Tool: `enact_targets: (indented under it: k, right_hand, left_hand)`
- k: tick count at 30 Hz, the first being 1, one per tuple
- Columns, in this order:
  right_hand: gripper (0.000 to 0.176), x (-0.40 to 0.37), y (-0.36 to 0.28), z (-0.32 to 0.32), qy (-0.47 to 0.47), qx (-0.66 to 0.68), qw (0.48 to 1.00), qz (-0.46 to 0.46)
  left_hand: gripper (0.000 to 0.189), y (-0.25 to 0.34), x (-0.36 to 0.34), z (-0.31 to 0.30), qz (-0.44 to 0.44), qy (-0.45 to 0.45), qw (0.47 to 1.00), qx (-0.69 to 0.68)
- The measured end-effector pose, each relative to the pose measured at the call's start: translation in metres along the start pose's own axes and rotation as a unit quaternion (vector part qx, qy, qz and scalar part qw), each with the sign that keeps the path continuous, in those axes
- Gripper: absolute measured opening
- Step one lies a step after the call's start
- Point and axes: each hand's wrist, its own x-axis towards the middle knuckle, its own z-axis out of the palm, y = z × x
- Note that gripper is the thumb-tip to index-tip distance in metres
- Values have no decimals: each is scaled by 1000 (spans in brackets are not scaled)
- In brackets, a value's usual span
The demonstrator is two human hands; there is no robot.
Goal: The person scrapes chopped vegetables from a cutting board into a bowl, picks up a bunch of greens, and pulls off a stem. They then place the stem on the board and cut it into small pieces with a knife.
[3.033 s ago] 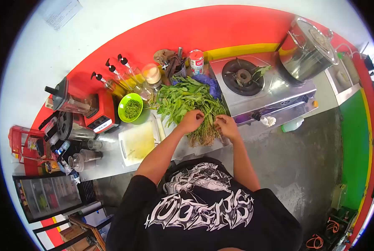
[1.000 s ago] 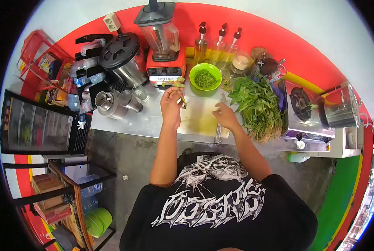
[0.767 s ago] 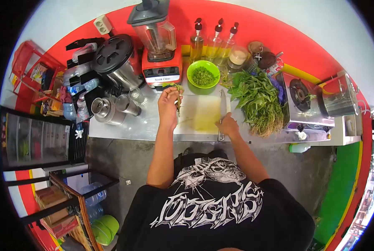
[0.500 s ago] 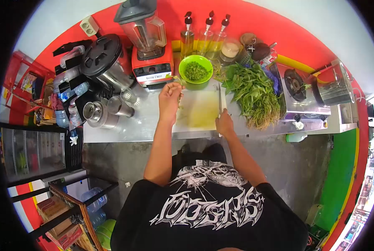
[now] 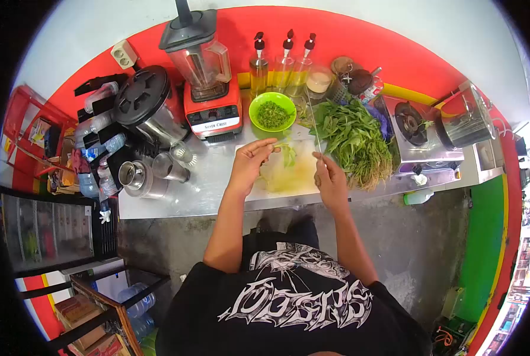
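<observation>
My left hand point(image 5: 255, 164) is over the left part of a pale cutting board point(image 5: 305, 180), its fingertips pinched on a small leafy green sprig point(image 5: 288, 155). The sprig's leaves hang over the board. To the right, my right hand point(image 5: 331, 181) grips a knife point(image 5: 315, 127) by its handle, the thin blade pointing away from me. Just beyond the board stands a lime-green bowl point(image 5: 254, 120) with chopped greens point(image 5: 273, 114) in it. A large heap of leafy stems with roots point(image 5: 357, 139) lies right of the knife.
A red blender point(image 5: 213, 113) and a big lidded steel container point(image 5: 152, 110) stand at the back left. Pump bottles point(image 5: 258, 71) line the red wall. A steel pitcher point(image 5: 139, 178) and cup point(image 5: 171, 168) sit left; a gas stove point(image 5: 416, 127) is right.
My left hand has turned toward the board, and the sprig now hangs over it. The knife has lifted and tilted in my right hand. The whole view has shifted slightly.
</observation>
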Motion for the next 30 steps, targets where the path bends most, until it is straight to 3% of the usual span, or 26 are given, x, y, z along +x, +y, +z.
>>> enact_targets:
  k: [4,11,15,30]
  right_hand:
    - [41,-5,-13,25,-89,27,996,9]
    - [48,-12,-30,52,-149,-5,988,-29]
    - [47,-10,-30,58,-139,10,988,-62]
    - [44,-8,-41,65,-178,48,982,-50]
  left_hand:
    - [22,2,-8,0,14,6,1000,7]
    - [24,22,-22,-8,25,-42,999,6]
    - [24,18,-22,-17,50,-61,997,6]
    - [12,23,-23,-21,48,-75,996,10]
